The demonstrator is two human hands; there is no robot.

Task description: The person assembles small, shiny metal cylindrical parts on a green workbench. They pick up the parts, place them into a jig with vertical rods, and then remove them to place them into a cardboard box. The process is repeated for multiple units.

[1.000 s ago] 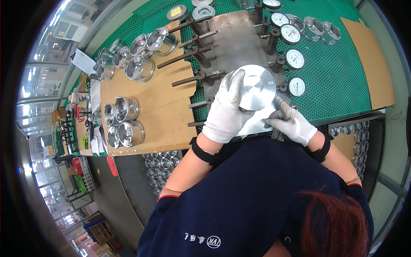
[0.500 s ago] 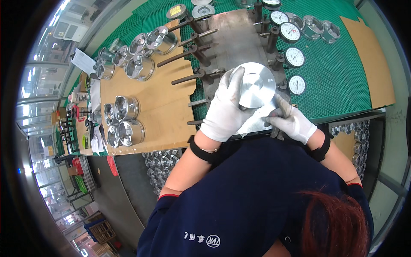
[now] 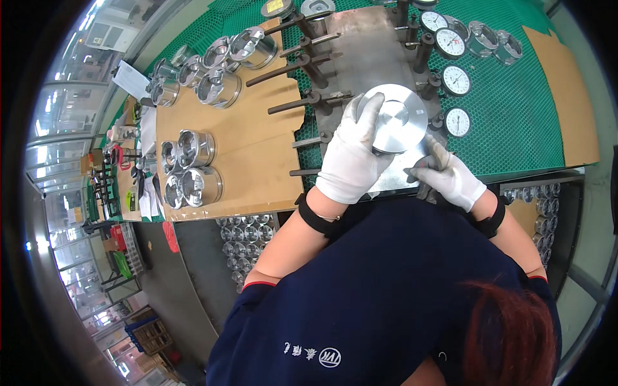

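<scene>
A shiny metal piston [image 3: 399,122], round flat face up, is gripped along its left side by my left hand [image 3: 351,151] in a white glove. My thumb lies under its near edge and the fingertips reach over its upper left rim. Beneath it is a grey metal plate [image 3: 367,55] flanked by rods and dial gauges. My right hand [image 3: 447,180], gloved with grey-soiled fingertips, is just below the piston's lower right edge. Its thumb and forefinger are apart, the forefinger pointing up by the rim; I cannot tell whether it touches. The other fingers are partly hidden.
Several pistons [image 3: 199,185] stand on brown cardboard [image 3: 257,145] at left. Dial gauges [image 3: 458,122] line the plate's right side, and dark rods [image 3: 290,106] stick out on its left. More pistons [image 3: 481,40] stand on the green mat [image 3: 508,122]; others fill shelves [image 3: 248,241] below the bench.
The view has shifted slightly, so the bench appears a little higher and further right. The piston, still in my left hand, looks slightly larger. My right hand stays close to its lower right edge.
</scene>
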